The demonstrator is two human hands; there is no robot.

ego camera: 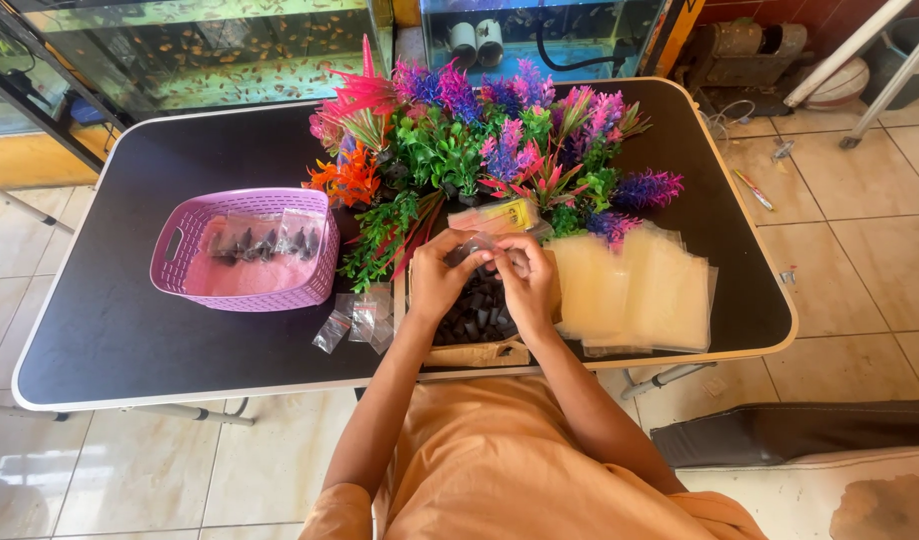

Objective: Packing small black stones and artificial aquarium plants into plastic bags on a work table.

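My left hand [438,275] and my right hand [527,277] meet over a cardboard box [477,352] full of small black pieces [475,318]. Together they pinch a small clear plastic bag [477,246] with something dark in it. The box sits at the near edge of a black table [130,320]. Just behind my hands lies a heap of colourful artificial plants [480,140].
A purple basket [242,290] holding several filled bags stands at the left. Loose small bags [358,322] lie beside the box. A spread of clear empty bags [635,290] lies at the right. Fish tanks [210,50] stand behind the table, on a tiled floor.
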